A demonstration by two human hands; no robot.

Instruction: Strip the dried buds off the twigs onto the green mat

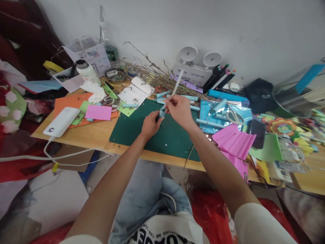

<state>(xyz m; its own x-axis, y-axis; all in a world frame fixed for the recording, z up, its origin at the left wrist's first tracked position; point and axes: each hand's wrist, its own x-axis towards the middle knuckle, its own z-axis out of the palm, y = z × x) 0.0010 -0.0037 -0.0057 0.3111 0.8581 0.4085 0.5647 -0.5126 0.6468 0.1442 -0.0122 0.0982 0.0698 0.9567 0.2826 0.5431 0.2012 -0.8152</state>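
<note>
Green mat [175, 142], laid on table [95, 135]; over it, blue tube [161, 113] held by left hand [150, 126], white stick [177, 83] by right hand [180, 110]; wall [152, 27] behind.

The area I face is a handicraft workspace, identified by a wooden table [98, 135] with a green mat [134, 130], coloured paper [98, 112], layered paper flowers [282, 126] and pens [212, 78].

Head-worn camera facing forward and down, table [95, 134] near.
</note>
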